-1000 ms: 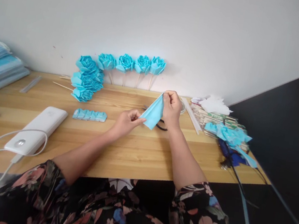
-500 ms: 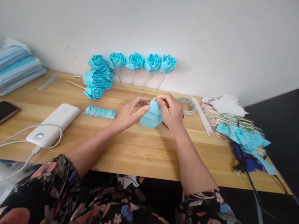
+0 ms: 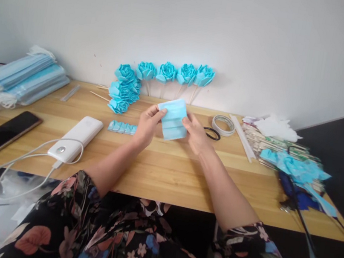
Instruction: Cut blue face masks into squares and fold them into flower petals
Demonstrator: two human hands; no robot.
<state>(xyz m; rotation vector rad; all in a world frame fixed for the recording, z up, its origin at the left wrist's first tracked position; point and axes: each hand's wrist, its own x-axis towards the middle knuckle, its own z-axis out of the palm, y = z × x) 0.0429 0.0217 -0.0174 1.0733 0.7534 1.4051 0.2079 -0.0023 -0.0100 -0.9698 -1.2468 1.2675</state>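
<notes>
Between my hands, a pleated light-blue piece of face-mask fabric (image 3: 173, 120) is held up flat over the table. My left hand (image 3: 148, 125) pinches its left edge, thumb on the front. On the opposite side, my right hand (image 3: 197, 135) grips the right edge with the thumb in front and the fingers behind. Close to my left hand lies a row of small folded blue pieces (image 3: 121, 127), partly covered by that hand. A black ring-shaped band (image 3: 212, 134) and a roll of tape (image 3: 223, 125) lie just right of my right hand.
Blue fabric flowers on sticks (image 3: 167, 72) lean on the wall; more flowers (image 3: 121, 91) lie left of them. Face masks (image 3: 34, 76), a phone (image 3: 3, 136) and a cabled white power bank (image 3: 76, 138) are left. Blue scraps (image 3: 296, 165) and a white strip (image 3: 241, 138) are right.
The blue fabric was bent, with its top corner pinched in my right hand; now it is spread flat between both hands. The whole view has shifted slightly left.
</notes>
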